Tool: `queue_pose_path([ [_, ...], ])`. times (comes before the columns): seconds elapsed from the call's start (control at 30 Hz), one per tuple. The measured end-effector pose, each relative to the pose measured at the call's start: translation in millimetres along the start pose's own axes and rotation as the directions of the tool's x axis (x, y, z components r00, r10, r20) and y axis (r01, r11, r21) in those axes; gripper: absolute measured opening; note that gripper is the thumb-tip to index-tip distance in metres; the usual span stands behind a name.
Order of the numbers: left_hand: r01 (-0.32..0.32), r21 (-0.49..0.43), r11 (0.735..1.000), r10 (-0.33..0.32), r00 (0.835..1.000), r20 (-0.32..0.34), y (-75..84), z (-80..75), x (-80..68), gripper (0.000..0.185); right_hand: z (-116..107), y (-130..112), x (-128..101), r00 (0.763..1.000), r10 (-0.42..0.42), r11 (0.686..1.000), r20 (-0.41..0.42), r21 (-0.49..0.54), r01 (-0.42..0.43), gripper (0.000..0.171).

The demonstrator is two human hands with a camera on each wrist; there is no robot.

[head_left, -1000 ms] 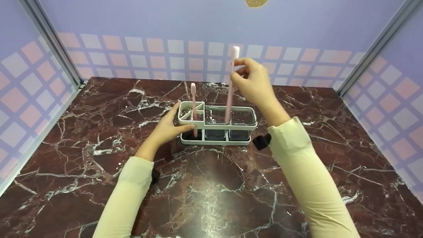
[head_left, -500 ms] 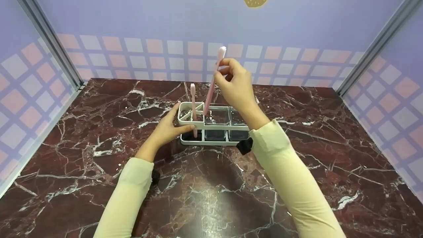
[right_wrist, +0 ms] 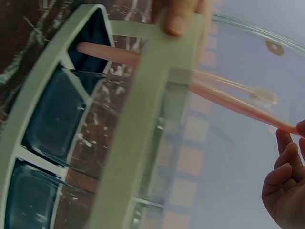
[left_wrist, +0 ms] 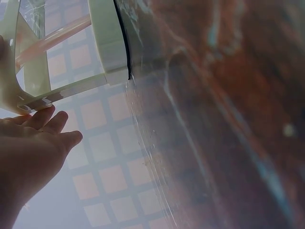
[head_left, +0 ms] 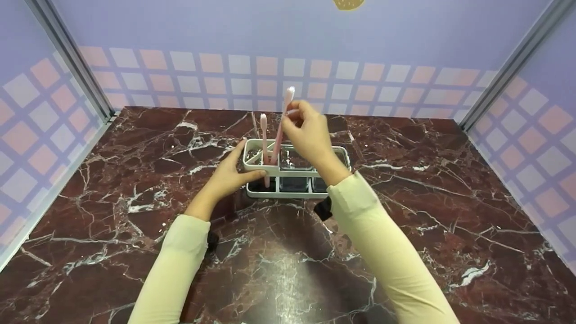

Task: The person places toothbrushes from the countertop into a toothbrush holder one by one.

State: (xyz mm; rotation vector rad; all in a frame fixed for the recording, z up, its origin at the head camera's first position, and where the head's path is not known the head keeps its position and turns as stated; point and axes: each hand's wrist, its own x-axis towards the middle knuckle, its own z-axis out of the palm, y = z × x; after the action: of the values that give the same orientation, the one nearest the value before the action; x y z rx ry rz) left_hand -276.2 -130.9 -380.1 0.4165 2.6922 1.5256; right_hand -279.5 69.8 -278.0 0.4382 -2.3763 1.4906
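Observation:
A pale toothbrush holder (head_left: 297,173) stands on the marbled tabletop. My left hand (head_left: 225,177) grips its left end, thumb on the front rail and fingers around the side; the left wrist view shows those fingers (left_wrist: 56,121) at the holder's frame. One pink toothbrush (head_left: 264,130) stands bristles up in the left section. My right hand (head_left: 311,135) pinches a second pink toothbrush (head_left: 279,137) just below its head. This one leans slightly, its lower end inside the left section beside the first. In the right wrist view the held toothbrush (right_wrist: 233,106) runs past the upper rail.
Two clear cups (right_wrist: 57,117) sit in the middle and right sections of the holder. Thin dividers (head_left: 256,156) split the left section's top. A tiled-pattern wall (head_left: 216,83) closes the back, with side panels (head_left: 535,112) left and right.
My right hand has moved left and then down, carrying its toothbrush from over the cups to the left section, where its lower end has entered. The left hand and holder have stayed put.

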Motion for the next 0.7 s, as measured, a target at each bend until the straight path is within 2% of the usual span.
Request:
queue_pose_path([
  [0.33, -0.019, -0.026, 0.999, 0.019, 1.000, -0.006, -0.9, -0.3, 0.3, 0.100, 19.3, 19.7, -10.7, 0.995, -0.091, 0.984, 0.045, -0.148, 0.097, 0.013],
  [0.7, -0.025, -0.046, 0.999, 0.025, 1.000, -0.003, -0.9, 0.0, 0.5, 0.097, 27.0, 28.9, -16.2, 0.997, -0.033, 0.977, 0.076, -0.208, 0.048, 0.016],
])
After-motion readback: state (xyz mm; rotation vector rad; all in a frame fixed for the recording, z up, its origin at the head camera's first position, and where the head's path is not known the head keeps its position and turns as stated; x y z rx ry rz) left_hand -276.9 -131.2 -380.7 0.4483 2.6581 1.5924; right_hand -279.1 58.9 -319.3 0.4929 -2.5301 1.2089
